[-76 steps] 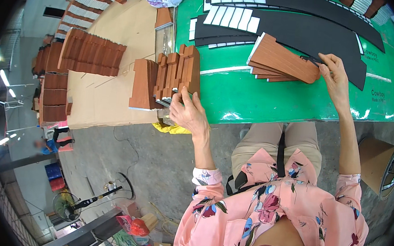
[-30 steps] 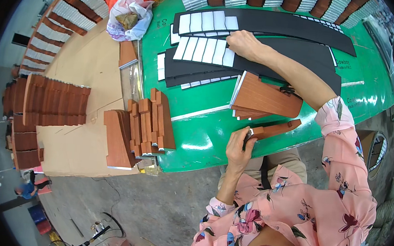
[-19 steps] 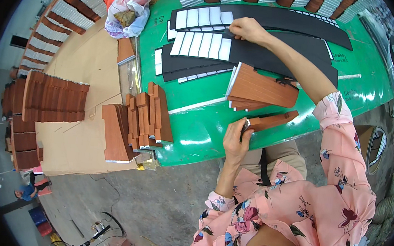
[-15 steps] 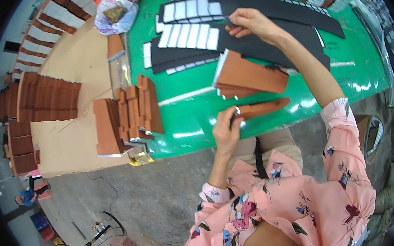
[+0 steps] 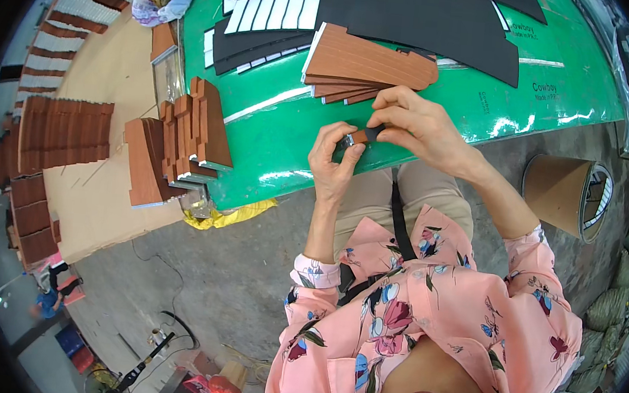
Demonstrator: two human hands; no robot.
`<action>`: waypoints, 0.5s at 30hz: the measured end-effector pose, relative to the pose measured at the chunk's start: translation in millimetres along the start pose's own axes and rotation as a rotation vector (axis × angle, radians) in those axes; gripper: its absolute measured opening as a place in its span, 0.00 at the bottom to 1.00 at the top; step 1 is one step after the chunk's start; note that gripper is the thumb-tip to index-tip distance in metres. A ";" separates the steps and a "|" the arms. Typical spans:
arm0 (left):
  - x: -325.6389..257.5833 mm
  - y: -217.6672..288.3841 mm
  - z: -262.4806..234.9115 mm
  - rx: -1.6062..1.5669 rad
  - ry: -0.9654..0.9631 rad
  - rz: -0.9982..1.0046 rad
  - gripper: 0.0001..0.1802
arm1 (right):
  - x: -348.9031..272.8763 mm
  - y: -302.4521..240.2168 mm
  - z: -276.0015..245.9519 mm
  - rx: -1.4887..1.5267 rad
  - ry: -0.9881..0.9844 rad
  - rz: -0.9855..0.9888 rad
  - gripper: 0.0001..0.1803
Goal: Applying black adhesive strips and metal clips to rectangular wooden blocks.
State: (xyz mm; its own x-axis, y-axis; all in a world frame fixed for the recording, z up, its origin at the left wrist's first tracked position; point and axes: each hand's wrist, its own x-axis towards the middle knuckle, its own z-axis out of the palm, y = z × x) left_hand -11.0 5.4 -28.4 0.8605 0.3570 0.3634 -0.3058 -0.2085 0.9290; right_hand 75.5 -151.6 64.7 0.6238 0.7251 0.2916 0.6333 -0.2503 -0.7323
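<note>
both hands meet at the near edge of a green cutting mat [image 5: 413,93]. left hand [image 5: 335,159] and right hand [image 5: 414,124] pinch a small brown piece [image 5: 359,136] between their fingertips, held just above the mat. beyond them, black sheets [image 5: 420,15] with white strips lie at the far side. a stack of brown notched boards [image 5: 367,63] sits just past the hands, seemingly waiting. to the left, smaller brown stacks [image 5: 185,140] look finished, judging by their neat piling.

Small brown strip piece [image 5: 359,136], dark-backed it seems, pinched between both hands' fingers, just above green table edge
</note>
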 end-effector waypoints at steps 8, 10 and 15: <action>-4.4 -3.8 -1.6 -0.038 -0.010 -0.037 0.14 | -2.7 0.3 15.6 -0.215 0.052 -0.096 0.10; -4.8 -5.3 -1.8 -0.037 0.002 -0.046 0.15 | -1.4 0.2 17.8 -0.240 0.065 -0.110 0.11; -3.3 -4.8 -0.8 -0.030 0.009 -0.020 0.15 | -0.6 1.4 21.5 -0.251 0.075 -0.095 0.11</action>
State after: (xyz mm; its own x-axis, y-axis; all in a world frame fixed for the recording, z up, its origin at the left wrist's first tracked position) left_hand -12.7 5.9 -34.0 0.8630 0.3690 0.3451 -0.3007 -0.1738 0.9377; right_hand 66.1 -138.6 50.2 0.5826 0.7059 0.4029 0.7782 -0.3415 -0.5270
